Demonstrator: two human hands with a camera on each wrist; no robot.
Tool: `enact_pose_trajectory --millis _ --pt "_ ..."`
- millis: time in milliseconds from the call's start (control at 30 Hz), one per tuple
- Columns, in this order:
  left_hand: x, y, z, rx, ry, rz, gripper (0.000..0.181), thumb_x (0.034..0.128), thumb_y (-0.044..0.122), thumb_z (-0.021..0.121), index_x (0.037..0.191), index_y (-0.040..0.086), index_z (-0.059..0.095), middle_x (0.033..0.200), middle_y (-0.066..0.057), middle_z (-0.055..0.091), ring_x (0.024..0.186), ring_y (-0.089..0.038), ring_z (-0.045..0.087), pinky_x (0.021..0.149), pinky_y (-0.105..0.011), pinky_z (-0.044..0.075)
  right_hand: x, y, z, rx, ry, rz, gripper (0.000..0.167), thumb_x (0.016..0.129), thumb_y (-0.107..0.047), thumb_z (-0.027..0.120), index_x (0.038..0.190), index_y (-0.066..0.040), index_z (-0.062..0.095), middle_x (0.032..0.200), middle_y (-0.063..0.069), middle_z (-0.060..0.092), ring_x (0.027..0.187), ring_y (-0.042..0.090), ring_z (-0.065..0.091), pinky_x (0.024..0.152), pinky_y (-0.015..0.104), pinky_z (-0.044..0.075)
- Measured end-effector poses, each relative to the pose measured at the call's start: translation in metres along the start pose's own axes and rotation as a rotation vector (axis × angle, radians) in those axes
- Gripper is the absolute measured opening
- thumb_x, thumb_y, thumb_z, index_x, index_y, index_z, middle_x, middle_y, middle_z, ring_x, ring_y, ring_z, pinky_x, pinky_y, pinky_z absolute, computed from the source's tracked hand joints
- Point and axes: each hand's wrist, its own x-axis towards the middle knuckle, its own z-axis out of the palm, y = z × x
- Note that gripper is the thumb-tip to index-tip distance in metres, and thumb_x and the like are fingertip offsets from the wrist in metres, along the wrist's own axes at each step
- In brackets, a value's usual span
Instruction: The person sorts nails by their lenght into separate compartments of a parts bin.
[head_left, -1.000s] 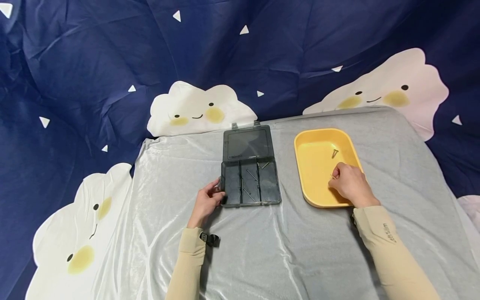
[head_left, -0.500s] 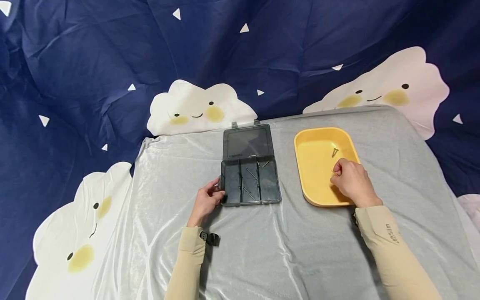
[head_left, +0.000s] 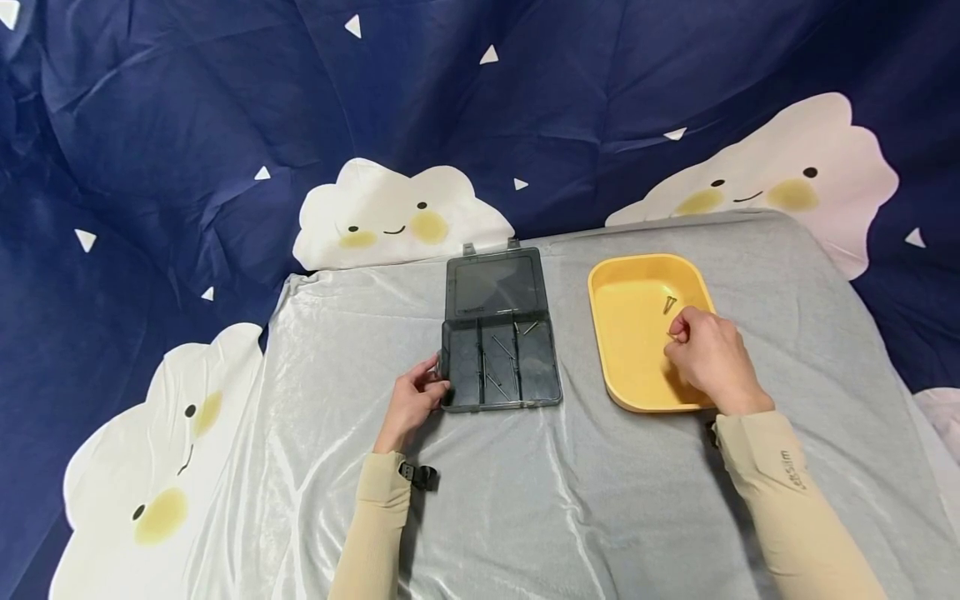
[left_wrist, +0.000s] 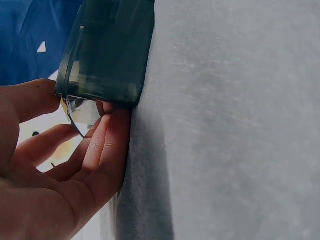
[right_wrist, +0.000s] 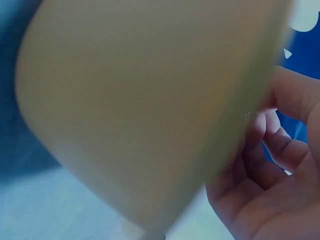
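A dark translucent compartment box (head_left: 462,362) lies with its lid (head_left: 497,285) folded back. Several thin screws (head_left: 498,385) lie in its middle and right compartments; none shows in the left one. My left hand (head_left: 412,400) holds the box's left side, the thumb on the rim and the fingers low against the wall in the left wrist view. Over the right part of a yellow tray (head_left: 628,333), my right hand (head_left: 712,354) pinches a small thin thing, apparently a screw (head_left: 671,336), mostly hidden by the fingertips. Farther back in the tray lie screws (head_left: 670,305) close together.
Grey cloth (head_left: 510,492) covers the table under the box and tray. Behind it hangs a navy curtain (head_left: 420,92) with clouds and white triangles. In the right wrist view, the yellow tray's wall (right_wrist: 140,110) fills much of the picture.
My right hand has shifted slightly back and to the right over the tray, its fingers still pinched. The left hand and the box have stayed in place.
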Motion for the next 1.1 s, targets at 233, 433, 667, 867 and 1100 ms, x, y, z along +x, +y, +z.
enact_pose_trajectory --millis 233,433,667,867,1100 --pt "-0.001 0.001 -0.001 0.005 0.001 -0.004 0.058 0.0856 0.001 0.066 0.141 0.01 0.051 0.108 -0.015 0.062 0.069 -0.006 0.056 0.058 -0.021 0.047 0.001 -0.009 -0.008 0.023 0.04 -0.037 0.009 0.074 -0.003 0.058 0.082 -0.005 0.056 0.078 0.011 0.056 0.075 0.032 0.053 0.069 0.041 0.039" --pt "-0.002 0.001 -0.001 0.001 0.004 -0.004 0.057 0.0857 0.001 0.066 0.14 0.009 0.051 0.107 -0.015 0.062 0.067 -0.006 0.054 0.057 -0.021 0.047 0.001 -0.017 -0.013 0.042 0.089 -0.063 0.01 0.074 0.0 0.058 0.082 -0.007 0.058 0.078 0.01 0.059 0.073 0.03 0.054 0.069 0.039 0.039" --pt "-0.001 0.001 0.0 -0.003 0.003 -0.006 0.058 0.0857 0.0 0.067 0.141 0.009 0.051 0.11 -0.019 0.061 0.067 -0.006 0.053 0.058 -0.02 0.046 0.001 -0.029 -0.015 0.054 0.142 -0.093 0.009 0.076 0.0 0.057 0.083 -0.006 0.059 0.078 0.011 0.06 0.072 0.028 0.054 0.07 0.038 0.039" --pt "-0.003 0.006 -0.002 -0.011 -0.028 -0.02 0.06 0.0864 -0.001 0.066 0.143 0.005 0.047 0.115 -0.025 0.059 0.069 -0.007 0.053 0.06 -0.022 0.048 0.001 -0.041 -0.017 0.069 0.172 -0.124 0.007 0.077 -0.001 0.06 0.083 -0.005 0.061 0.078 0.011 0.061 0.073 0.026 0.055 0.07 0.036 0.037" --pt "-0.006 0.011 -0.002 -0.02 -0.035 -0.02 0.06 0.0867 -0.002 0.065 0.143 0.004 0.046 0.113 -0.024 0.059 0.068 -0.007 0.052 0.06 -0.022 0.048 0.001 -0.055 -0.015 0.1 0.21 -0.166 0.008 0.077 0.0 0.062 0.082 -0.005 0.063 0.078 0.011 0.062 0.074 0.024 0.056 0.071 0.031 0.037"
